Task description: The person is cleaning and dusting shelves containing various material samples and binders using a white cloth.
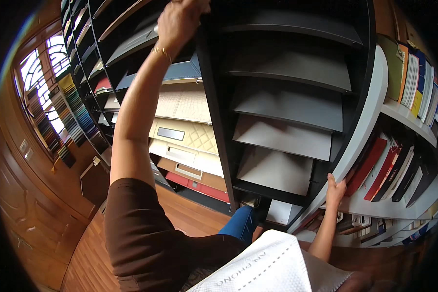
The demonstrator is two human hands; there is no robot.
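Note:
My left arm reaches up to the top of the view. The left hand, with a gold bracelet at its wrist, is closed beside the upper part of the black upright. Its fingertips are partly cut off and dark, so what they hold cannot be made out. Lower and to the right, my right hand is wrapped round the edge of the white bookcase side panel, thumb up. Between the hands stands a black rack with tilted grey panels. Left of the upright are cream and tan sample panels.
Books and binders fill the white bookcase at right. A wooden door and hanging colour swatches are at left, above a wooden floor. White textured material covers part of the lower edge, below a blue-clad knee.

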